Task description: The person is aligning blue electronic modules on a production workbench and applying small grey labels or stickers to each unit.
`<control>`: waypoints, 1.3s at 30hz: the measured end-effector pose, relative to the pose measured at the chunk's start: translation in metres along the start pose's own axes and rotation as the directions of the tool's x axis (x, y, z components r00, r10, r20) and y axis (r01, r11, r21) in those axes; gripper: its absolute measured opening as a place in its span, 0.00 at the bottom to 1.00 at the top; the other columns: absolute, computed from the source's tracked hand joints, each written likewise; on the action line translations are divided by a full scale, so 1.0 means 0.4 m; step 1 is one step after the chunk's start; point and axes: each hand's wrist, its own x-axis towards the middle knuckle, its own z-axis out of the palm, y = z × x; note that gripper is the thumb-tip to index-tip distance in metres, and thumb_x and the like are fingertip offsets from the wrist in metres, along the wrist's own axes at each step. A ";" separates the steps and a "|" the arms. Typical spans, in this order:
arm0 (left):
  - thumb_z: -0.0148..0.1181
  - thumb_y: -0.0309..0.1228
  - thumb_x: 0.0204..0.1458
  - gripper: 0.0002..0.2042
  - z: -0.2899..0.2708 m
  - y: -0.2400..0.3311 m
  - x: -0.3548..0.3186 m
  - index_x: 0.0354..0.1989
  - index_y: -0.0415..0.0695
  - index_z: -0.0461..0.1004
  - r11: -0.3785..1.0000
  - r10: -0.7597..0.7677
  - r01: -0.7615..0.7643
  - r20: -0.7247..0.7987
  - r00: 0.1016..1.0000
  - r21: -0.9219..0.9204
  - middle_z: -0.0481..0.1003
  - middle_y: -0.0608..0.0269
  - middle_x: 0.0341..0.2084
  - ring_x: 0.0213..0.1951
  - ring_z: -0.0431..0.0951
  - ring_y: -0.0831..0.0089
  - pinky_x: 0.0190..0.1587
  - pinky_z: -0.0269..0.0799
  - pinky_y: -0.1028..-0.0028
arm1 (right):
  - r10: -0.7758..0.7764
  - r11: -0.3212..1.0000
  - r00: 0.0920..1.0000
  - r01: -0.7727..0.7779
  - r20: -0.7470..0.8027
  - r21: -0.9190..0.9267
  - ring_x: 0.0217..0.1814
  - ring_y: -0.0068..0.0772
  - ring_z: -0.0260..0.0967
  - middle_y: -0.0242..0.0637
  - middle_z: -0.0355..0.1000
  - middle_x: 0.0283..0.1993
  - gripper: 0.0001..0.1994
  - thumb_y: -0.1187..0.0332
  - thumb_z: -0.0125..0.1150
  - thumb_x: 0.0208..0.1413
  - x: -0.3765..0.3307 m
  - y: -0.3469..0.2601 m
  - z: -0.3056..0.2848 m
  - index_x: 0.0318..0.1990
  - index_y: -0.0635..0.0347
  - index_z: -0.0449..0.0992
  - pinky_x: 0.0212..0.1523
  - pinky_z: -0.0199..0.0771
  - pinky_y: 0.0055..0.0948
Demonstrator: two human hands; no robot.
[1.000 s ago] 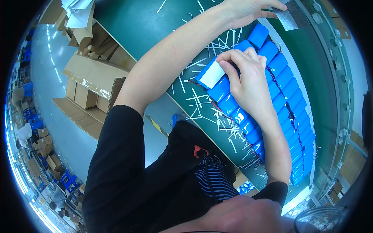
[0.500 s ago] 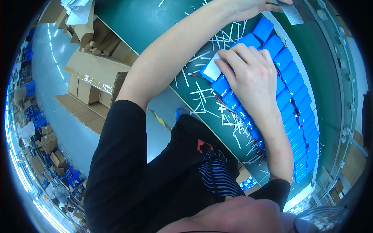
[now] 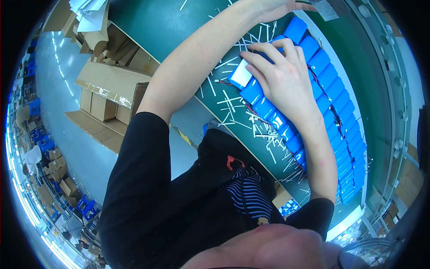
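Rows of blue-wrapped packs with thin red and black wires, which look like battery packs [image 3: 329,85], cover the right part of the green table. On the pack at the near left end lies a white rectangular piece [image 3: 242,74]. My right hand [image 3: 286,74] is over the packs beside this piece, palm down. Its fingers are bent but apart, with nothing seen between them. My left hand [image 3: 275,10] reaches to the top edge, where most of its fingers are cut off. One stretched finger comes close to a grey sheet [image 3: 328,10]; whether it holds the sheet is unclear.
Many thin white strips [image 3: 268,139] lie scattered over the green table [image 3: 148,20]. An open cardboard box [image 3: 109,96] stands left of the table, with white papers [image 3: 92,13] on cardboard behind it. Along the right runs a metal rail [image 3: 398,103]. Blue stools [image 3: 87,206] stand far left.
My right thumb and index finger have come away from the white piece, and its fingers are more spread. My left hand has shifted slightly left, and the whole view has moved a little.
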 end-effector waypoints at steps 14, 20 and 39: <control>0.59 0.19 0.59 0.42 0.048 0.003 0.000 0.79 0.51 0.42 0.976 -0.031 0.032 -0.008 1.000 0.214 0.66 0.47 0.68 0.52 0.76 0.67 0.51 0.74 0.73 | 0.721 0.486 0.637 -0.184 -0.273 0.854 0.30 0.17 0.67 0.32 0.78 0.33 0.10 0.65 0.64 0.66 0.011 0.135 -0.250 0.45 0.62 0.84 0.31 0.66 0.17; 0.59 0.19 0.61 0.44 -0.007 -0.008 0.031 0.80 0.50 0.38 0.893 -0.172 0.153 0.006 0.985 0.424 0.64 0.45 0.69 0.51 0.76 0.66 0.48 0.76 0.75 | 0.688 0.358 0.722 -0.253 -0.071 0.898 0.34 0.20 0.74 0.36 0.81 0.36 0.13 0.63 0.67 0.65 0.004 0.209 -0.183 0.48 0.65 0.85 0.35 0.72 0.18; 0.66 0.27 0.59 0.46 0.009 0.007 -0.013 0.79 0.41 0.39 0.958 0.114 -0.121 0.043 0.993 0.261 0.68 0.41 0.64 0.56 0.75 0.60 0.52 0.76 0.67 | 0.311 0.678 0.896 -0.443 0.317 0.586 0.34 0.21 0.70 0.35 0.81 0.34 0.09 0.74 0.72 0.56 -0.072 0.023 -0.104 0.45 0.61 0.86 0.41 0.75 0.21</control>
